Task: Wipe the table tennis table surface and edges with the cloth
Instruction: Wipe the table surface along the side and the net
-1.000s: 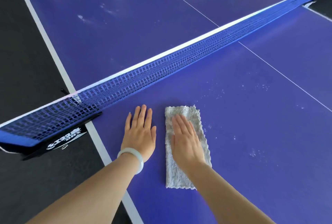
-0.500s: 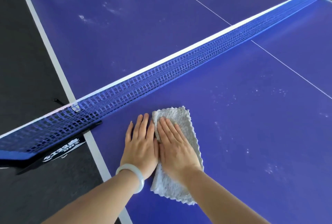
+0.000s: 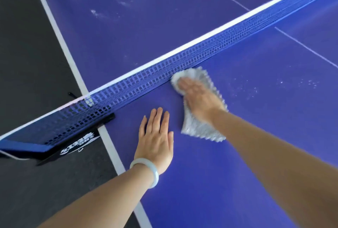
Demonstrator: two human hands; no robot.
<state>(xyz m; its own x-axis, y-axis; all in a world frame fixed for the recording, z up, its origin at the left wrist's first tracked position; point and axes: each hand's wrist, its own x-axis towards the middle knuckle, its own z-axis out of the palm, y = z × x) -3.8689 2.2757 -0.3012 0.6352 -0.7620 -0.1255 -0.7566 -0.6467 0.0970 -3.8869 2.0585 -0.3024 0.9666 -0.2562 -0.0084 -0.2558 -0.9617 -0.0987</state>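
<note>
The blue table tennis table (image 3: 247,118) fills most of the view, with a white line along its left edge. A grey fluffy cloth (image 3: 199,127) lies on it right at the foot of the net. My right hand (image 3: 197,96) presses flat on the cloth, its fingertips near the net; hand and cloth are blurred by motion. My left hand (image 3: 157,136) rests flat on the bare table surface, to the left of the cloth and apart from it, fingers straight. A pale bangle sits on that wrist.
The blue net (image 3: 182,67) with a white top band runs diagonally from lower left to upper right. Its black clamp (image 3: 78,145) grips the table's left edge. White dust specks (image 3: 285,85) lie right of the cloth. Smudges mark the far half. Dark floor lies left.
My right hand has pushed the cloth forward and rightward up to the net, away from my left hand. The left hand has stayed flat in place.
</note>
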